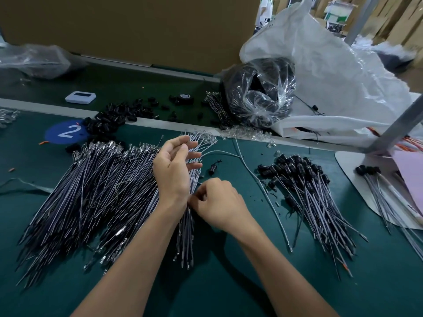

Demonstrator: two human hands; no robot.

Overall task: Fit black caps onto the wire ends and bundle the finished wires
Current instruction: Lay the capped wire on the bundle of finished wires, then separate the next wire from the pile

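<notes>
At the far left of the green bench (229, 282) lies a crumpled clear plastic bag (34, 60), and nearer the middle a small white device (80, 97) sits flat. Below it is a blue round sticker marked 2 (66, 132), with loose black caps (119, 115) scattered just beside it and over its edge. In front of those spreads a big heap of uncapped wires (91, 191), fanned toward the near edge.

The left hand (174, 170) lies over a small bundle of wires (186, 236) at the right edge of that heap, its fingers spread and mostly straight across the strands, gripping nothing that I can see. The right hand (217, 202) is right beside the left wrist, fingers curled in, fingertips pinching at the same bundle; what exactly sits between them is hidden.

Just past the left fingertips rests a single black cap (212, 169). A grey cable (270, 202) curves down the bench. To its right lies a pile of capped wires (309, 191), caps at the far end. Behind it stands a clear bag of black caps (258, 92) against a large white sack (332, 76). At the far right, a few more capped wires (377, 186) lie on a white board (350, 163).
</notes>
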